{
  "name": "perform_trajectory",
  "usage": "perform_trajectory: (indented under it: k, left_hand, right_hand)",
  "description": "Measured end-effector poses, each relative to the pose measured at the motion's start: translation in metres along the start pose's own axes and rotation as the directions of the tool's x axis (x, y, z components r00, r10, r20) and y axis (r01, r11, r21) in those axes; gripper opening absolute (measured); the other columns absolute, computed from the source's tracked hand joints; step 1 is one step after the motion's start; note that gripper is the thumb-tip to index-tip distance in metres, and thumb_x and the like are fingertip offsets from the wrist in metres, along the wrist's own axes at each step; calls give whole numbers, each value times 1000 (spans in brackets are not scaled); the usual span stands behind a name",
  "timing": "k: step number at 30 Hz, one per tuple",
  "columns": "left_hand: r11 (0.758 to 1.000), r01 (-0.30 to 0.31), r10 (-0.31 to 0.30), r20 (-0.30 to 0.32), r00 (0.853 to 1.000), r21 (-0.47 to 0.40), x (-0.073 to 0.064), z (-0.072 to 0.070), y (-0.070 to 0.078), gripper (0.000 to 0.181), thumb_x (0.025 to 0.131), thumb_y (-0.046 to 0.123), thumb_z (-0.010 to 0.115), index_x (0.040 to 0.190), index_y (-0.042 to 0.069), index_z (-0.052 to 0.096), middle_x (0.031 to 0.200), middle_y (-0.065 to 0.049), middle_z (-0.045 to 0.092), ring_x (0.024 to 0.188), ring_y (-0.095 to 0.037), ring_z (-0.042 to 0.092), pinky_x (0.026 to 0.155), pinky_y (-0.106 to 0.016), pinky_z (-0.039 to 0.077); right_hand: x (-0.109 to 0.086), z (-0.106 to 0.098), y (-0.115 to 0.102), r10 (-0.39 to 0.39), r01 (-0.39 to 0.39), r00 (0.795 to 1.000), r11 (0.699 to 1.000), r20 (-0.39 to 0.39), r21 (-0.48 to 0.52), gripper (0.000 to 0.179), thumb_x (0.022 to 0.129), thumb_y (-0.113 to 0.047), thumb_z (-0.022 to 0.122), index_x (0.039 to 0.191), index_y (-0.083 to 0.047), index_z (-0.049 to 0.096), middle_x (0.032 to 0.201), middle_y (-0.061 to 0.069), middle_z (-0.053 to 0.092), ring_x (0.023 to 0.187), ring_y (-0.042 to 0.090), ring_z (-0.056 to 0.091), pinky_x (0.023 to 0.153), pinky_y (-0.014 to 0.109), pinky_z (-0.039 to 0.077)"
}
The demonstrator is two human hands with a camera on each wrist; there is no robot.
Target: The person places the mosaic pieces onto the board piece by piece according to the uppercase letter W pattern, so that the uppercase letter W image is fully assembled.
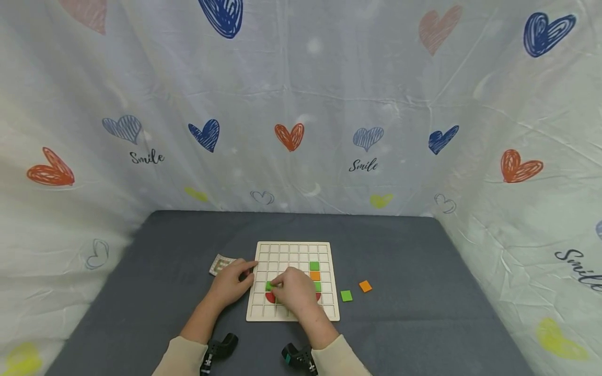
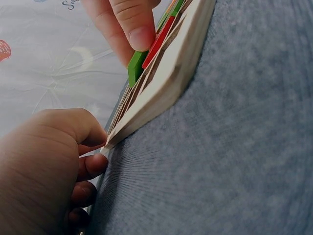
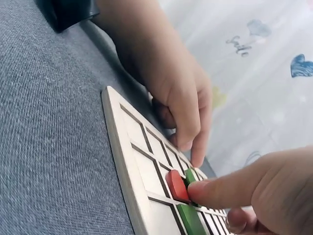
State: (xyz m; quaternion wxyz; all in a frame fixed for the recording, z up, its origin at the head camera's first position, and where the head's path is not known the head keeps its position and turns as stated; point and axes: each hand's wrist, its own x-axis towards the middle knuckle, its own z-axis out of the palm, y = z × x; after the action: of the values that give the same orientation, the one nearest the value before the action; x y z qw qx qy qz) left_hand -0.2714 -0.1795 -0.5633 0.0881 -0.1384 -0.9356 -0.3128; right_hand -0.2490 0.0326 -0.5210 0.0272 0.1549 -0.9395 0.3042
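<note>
A pale wooden grid board (image 1: 293,250) lies on the grey-covered table. My right hand (image 1: 296,292) is over its lower left part, pinching a green square tile (image 2: 135,68) that stands slightly tilted in the left wrist view. Touching it is a red rounded piece (image 3: 177,185), and another green tile (image 3: 191,220) lies beside that. My left hand (image 1: 230,282) touches the board's left edge with thumb and index fingertips, the other fingers loosely bent. Farther right on the board are green and orange tiles (image 1: 314,275) in a column; my right hand partly hides the lower rows.
Right of the board lie a loose green tile (image 1: 346,296) and a loose orange tile (image 1: 365,286). A small patterned card (image 1: 220,263) sits partly behind my left hand. Black devices (image 1: 221,345) are strapped at both wrists. A curtain with printed hearts surrounds the table.
</note>
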Motion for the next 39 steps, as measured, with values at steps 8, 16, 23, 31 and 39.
perform_trajectory:
  k: [8, 16, 23, 31, 39]
  left_hand:
    - [1000, 11, -11, -1, 1000, -15, -2, 1, 2, 33, 97, 15, 69, 130, 11, 73, 83, 9, 51, 63, -9, 39, 62, -31, 36]
    - [1000, 6, -6, -2, 1000, -12, -2, 1, 4, 34, 96, 14, 70, 129, 11, 73, 82, 9, 50, 64, -9, 40, 63, -31, 36]
    - [1000, 2, -2, -3, 1000, -15, -2, 0, 5, 34, 96, 13, 69, 130, 10, 73, 82, 9, 50, 64, -9, 40, 63, -31, 36]
    - [1000, -4, 4, -8, 1000, -15, -3, 0, 4, 34, 96, 14, 69, 129, 10, 73, 82, 10, 50, 64, -8, 40, 63, -31, 36]
    - [1000, -7, 6, -16, 1000, -11, -2, -1, 4, 34, 96, 13, 70, 129, 10, 73, 82, 10, 50, 63, -8, 39, 62, -31, 36]
  right_hand:
    - [0, -11, 3, -14, 13, 998, 1000, 60, 22, 13, 92, -20, 76, 98, -15, 86, 84, -3, 70, 61, 6, 52, 48, 26, 40]
    - [3, -55, 40, 37, -35, 999, 997, -25, 65, 26, 95, -25, 75, 117, -13, 80, 75, -3, 50, 54, 11, 39, 48, 29, 33]
    - [-7, -99, 82, 241, -231, 969, 964, -62, 131, 37, 92, -21, 78, 126, -8, 74, 85, 2, 54, 64, 18, 45, 56, 34, 38]
    - [-25, -129, 117, 417, -412, 909, 899, -5, 148, 51, 90, -17, 79, 136, -1, 65, 84, 5, 56, 67, 20, 50, 60, 35, 41]
    - [-34, -140, 132, 497, -496, 867, 859, 27, 129, 55, 88, -21, 81, 135, 2, 65, 97, 12, 60, 80, 25, 54, 68, 40, 46]
